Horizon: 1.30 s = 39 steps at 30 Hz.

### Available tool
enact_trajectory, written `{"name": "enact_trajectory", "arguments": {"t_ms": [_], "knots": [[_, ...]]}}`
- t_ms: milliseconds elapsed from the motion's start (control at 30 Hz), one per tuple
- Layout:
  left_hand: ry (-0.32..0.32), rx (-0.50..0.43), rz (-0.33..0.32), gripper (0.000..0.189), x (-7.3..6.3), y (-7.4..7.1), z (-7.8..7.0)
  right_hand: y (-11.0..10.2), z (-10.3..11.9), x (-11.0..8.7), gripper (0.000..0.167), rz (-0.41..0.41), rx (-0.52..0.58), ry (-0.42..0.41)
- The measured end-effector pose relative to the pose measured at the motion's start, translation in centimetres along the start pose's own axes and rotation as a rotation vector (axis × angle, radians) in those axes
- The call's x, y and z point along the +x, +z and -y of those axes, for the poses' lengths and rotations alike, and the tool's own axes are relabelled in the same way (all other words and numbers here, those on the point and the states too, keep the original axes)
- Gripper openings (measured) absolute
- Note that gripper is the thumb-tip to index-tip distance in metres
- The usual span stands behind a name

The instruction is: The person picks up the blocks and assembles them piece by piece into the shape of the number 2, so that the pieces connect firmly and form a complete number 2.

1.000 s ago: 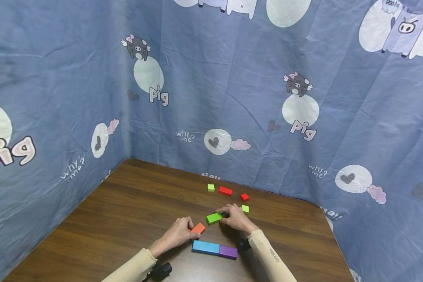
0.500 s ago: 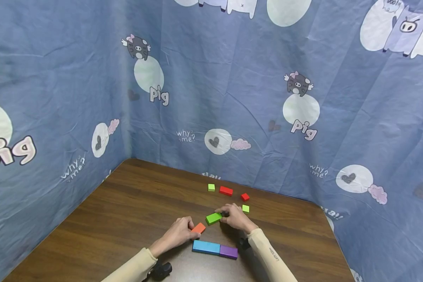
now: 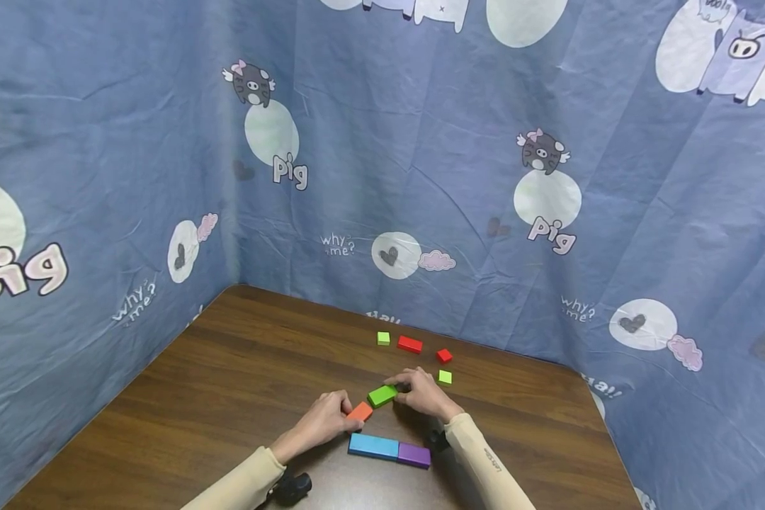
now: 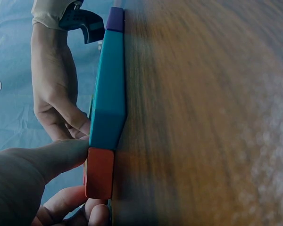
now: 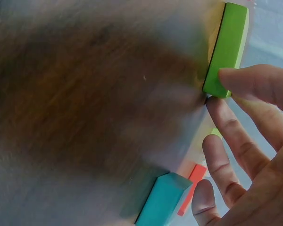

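Note:
My left hand [image 3: 321, 421] pinches an orange block [image 3: 360, 411] on the wooden table, thumb on the near side and fingers on the far side. A longer green block [image 3: 382, 395] lies just beyond it to the right, their near corners meeting or almost so. My right hand [image 3: 424, 393] grips the green block's right end; the right wrist view shows thumb and a finger on that end, with the other fingers loosely spread. Closer to me, a light blue block [image 3: 373, 446] and a purple block [image 3: 414, 455] lie end to end in one straight row.
Toward the back lie a yellow-green cube [image 3: 383, 338], a red block [image 3: 410, 344], a red cube [image 3: 444, 355] and another yellow-green cube [image 3: 445, 377]. In the right wrist view a teal block [image 5: 162, 200] lies below the fingers. Blue printed cloth [image 3: 344, 156] hangs behind the table.
My right hand has slid the green block slightly left, toward the orange block. The left hand and the orange block have stayed in place.

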<state>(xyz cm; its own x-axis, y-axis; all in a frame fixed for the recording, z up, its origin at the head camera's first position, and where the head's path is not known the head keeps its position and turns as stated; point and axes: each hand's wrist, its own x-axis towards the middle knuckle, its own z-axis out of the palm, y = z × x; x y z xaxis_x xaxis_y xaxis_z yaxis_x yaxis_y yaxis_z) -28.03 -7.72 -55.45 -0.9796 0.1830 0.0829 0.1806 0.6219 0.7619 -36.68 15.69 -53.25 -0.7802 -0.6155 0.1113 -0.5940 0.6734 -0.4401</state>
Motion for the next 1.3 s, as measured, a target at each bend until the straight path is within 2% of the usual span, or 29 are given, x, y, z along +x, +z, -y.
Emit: {"name": "enact_trajectory", "arguments": {"t_ms": [633,1300], "knots": [[0.004,0.007,-0.004,0.032,-0.1,0.1,0.1,0.3,0.9,0.1,0.036,0.026,0.038,-0.030],[-0.008,-0.010,0.007,0.031,0.1,0.1,0.1,0.6,1.0,0.1,0.036,0.055,0.074,0.015]]}}
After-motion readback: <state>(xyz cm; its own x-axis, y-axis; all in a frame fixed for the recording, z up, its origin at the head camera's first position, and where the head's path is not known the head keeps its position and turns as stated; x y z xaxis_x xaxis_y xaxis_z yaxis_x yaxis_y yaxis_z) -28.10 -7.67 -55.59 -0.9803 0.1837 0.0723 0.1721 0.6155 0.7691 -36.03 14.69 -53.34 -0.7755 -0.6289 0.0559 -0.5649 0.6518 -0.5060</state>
